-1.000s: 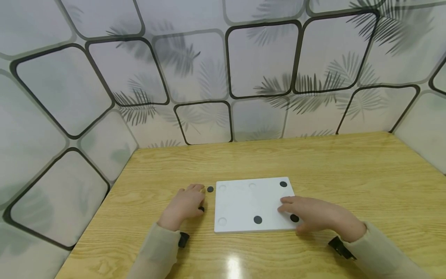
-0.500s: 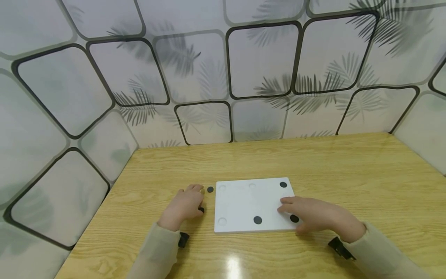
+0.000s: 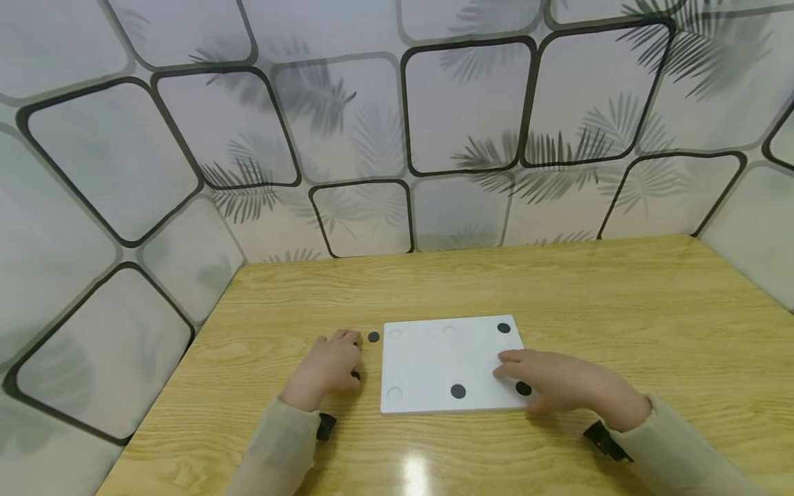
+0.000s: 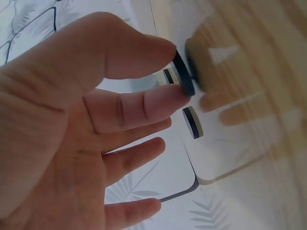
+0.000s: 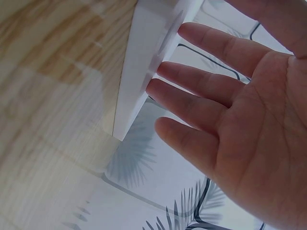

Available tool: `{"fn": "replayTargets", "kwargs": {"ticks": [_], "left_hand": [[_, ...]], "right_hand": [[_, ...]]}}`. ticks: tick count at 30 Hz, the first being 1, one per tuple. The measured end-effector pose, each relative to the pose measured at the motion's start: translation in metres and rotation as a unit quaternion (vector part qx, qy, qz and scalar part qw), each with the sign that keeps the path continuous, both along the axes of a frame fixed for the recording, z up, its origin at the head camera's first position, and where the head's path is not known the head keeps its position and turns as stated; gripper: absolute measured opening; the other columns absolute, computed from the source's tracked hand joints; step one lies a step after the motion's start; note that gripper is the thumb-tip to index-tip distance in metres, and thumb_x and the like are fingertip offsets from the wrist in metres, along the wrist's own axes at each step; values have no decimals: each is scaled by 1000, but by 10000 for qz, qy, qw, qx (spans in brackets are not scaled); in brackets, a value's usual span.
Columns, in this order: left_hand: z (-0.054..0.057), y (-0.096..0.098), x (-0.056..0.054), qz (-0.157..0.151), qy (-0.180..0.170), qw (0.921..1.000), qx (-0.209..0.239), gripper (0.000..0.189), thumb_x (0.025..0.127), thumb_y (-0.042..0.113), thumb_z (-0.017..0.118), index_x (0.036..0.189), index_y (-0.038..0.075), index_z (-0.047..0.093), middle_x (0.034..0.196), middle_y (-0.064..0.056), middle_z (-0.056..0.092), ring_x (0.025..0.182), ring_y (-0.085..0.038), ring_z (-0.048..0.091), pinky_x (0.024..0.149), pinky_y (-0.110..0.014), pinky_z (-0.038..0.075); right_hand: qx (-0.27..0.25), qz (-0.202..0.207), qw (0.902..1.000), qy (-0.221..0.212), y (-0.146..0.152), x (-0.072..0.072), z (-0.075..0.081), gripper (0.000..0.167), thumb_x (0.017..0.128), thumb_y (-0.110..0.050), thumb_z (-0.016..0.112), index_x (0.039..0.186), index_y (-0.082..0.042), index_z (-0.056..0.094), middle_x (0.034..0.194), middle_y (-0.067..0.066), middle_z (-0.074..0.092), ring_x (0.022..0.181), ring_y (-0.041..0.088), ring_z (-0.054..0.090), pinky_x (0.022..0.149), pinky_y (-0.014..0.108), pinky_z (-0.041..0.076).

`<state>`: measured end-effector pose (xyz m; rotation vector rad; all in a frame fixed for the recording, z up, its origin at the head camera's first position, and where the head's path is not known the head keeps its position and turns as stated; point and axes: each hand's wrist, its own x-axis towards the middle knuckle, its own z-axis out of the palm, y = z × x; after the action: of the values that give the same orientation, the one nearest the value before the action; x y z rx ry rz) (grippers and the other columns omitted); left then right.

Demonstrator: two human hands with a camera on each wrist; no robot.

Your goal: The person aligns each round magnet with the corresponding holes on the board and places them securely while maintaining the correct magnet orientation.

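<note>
In the left wrist view, thumb and index finger of my left hand [image 3: 327, 364] pinch a black disc [image 4: 184, 74] by its edges, close over the tabletop. Its other fingers are spread. Two more black discs lie just beyond, one of them a loose disc [image 3: 373, 337] at the board's left side. The white board [image 3: 428, 365] has round recesses. Black discs fill its upper right [image 3: 504, 328], lower middle [image 3: 457, 391] and lower right; three recesses at the left and top middle show white. My right hand [image 3: 561, 379] lies over the board's right edge, fingers extended, fingertips at the surface.
The wood-grain table [image 3: 558, 282] is glossy and reflects a light near its front. Patterned wall panels [image 3: 465, 110] rise behind it and at both sides. Black straps [image 3: 608, 441] sit at both wrists.
My left hand has shifted very slightly left with the pinched disc, and a dark edge now shows beneath its fingertips. The right hand and the board stay as they were.
</note>
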<state>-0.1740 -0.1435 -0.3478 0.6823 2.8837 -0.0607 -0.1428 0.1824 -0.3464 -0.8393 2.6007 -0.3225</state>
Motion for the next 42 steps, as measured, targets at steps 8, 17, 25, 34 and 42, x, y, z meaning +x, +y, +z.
{"fn": "replayTargets", "kwargs": {"ticks": [8,17,25,34,42], "left_hand": [[1,-4,-6,0,102,9999,45,28,70,14,65,49,10,46,137,-20,31,126,-42,19,93,-57,25],[6,-2,-4,-92,219,9988,423,25,70,15,66,54,16,47,140,-20,24,129,-40,10,93,-60,21],[7,5,-3,-485,518,9970,305,29,71,15,66,49,15,46,140,-12,28,128,-37,17,89,-62,26],[8,17,-5,-693,811,9941,217,33,71,20,70,49,16,45,137,-10,34,124,-32,29,88,-58,31],[12,28,-10,-879,978,9913,0,28,70,17,66,52,15,45,135,-10,36,121,-32,32,86,-56,34]], "right_hand": [[-61,-3,10000,10,0,1,1,53,68,-8,71,118,-6,54,131,15,40,119,32,37,94,45,31],[-56,-43,9999,-97,1,0,1,54,69,-8,71,120,-7,53,133,15,39,121,32,36,95,45,31],[-79,15,10000,-42,2,-1,1,53,69,-7,70,120,-6,53,132,16,39,120,32,36,95,45,31],[-92,33,9999,26,2,0,-1,53,69,-8,71,119,-4,53,131,16,40,120,33,36,95,45,30],[-75,74,9999,70,3,1,-3,53,69,-8,71,119,-5,53,131,16,39,120,32,36,95,45,30]]}}
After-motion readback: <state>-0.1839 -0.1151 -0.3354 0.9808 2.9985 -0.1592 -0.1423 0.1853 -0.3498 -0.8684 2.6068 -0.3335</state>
